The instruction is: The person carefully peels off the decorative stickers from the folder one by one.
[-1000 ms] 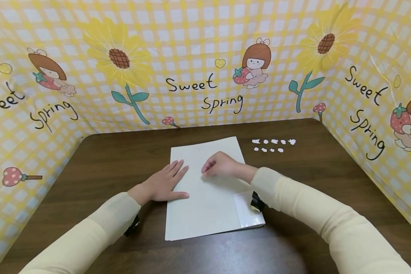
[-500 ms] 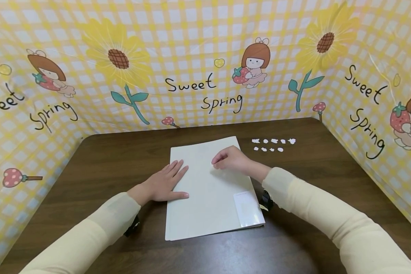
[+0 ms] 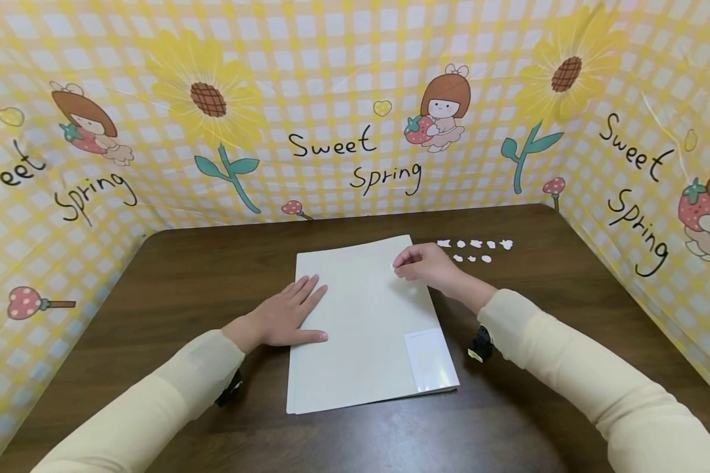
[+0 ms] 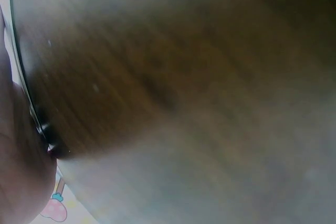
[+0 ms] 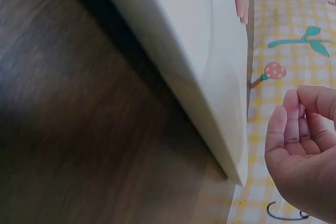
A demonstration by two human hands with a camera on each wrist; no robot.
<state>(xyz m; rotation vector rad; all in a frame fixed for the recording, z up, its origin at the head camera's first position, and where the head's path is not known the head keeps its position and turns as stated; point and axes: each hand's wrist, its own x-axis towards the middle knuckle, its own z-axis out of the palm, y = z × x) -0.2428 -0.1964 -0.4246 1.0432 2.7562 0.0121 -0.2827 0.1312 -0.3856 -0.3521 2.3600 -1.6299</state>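
Observation:
A large white folder-like book (image 3: 355, 355) lies flat at the table's middle, a glossy label (image 3: 428, 361) at its lower right corner. My left hand (image 3: 284, 315) rests on its left edge with fingers spread; only part of this hand (image 4: 23, 177) shows in the left wrist view. Over the book's upper right side, my right hand (image 3: 428, 268) pinches a tiny white piece (image 3: 394, 268) between thumb and fingertips. In the right wrist view the same hand (image 5: 304, 150) has its thumb against the fingers, the piece hidden.
Right of the book, small white cut-out pieces (image 3: 476, 244) lie in two rows on the brown table (image 3: 213, 263), partly covered by my right hand. A yellow checked cloth (image 3: 331, 85) printed with flowers walls the table's back and sides.
My right hand has moved right and away from me, from the book's middle to its upper right edge, still pinching. My left hand has stayed in place.

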